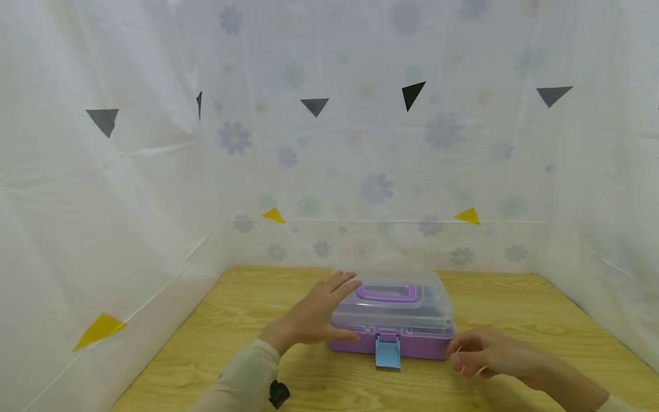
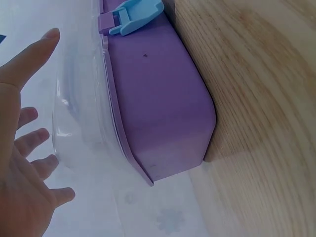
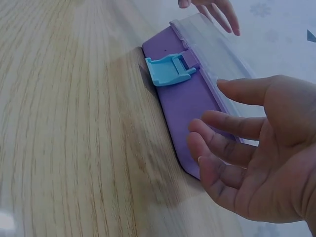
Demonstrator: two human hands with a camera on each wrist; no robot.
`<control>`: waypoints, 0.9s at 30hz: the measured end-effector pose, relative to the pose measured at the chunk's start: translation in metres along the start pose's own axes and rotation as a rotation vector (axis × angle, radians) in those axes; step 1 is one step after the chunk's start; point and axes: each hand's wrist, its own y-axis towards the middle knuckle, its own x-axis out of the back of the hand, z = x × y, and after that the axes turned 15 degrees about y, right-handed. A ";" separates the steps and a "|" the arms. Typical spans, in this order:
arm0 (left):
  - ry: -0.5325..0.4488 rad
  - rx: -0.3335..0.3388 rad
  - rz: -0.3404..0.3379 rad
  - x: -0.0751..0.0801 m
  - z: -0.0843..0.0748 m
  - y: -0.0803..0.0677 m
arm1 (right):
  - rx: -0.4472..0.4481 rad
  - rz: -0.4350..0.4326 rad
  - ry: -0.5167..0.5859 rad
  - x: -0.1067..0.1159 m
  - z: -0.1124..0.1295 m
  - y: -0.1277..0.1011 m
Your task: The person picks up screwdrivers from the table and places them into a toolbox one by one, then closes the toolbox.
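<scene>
Hands closing in on purple plastic storage box with clear lid (image 1: 392, 320), set mid-table on pale wooden tabletop (image 1: 247, 320). Left hand (image 1: 314, 313) at 9 o'clock of box, fingers spread and straight, just beside lid, contact unclear. Right hand (image 1: 481, 352) at 3 o'clock, fingers loosely curled, gripping nothing. Light-blue latch (image 1: 387, 351) at 6 o'clock, flipped outward, seemingly released. Likely next: steadying base, lifting lid. Contents hazy through lid; purple handle (image 1: 387, 293) dimly seen; box rear hidden.

My left grip (image 1: 314, 313) and right grip (image 1: 481, 352) are bare, with light beige sleeves (image 1: 242, 377) and a small black device (image 1: 278, 393) strapped at my left wrist.
</scene>
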 end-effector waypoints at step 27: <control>0.441 -0.096 0.080 -0.019 -0.029 0.022 | 0.015 0.227 0.420 -0.056 -0.015 0.050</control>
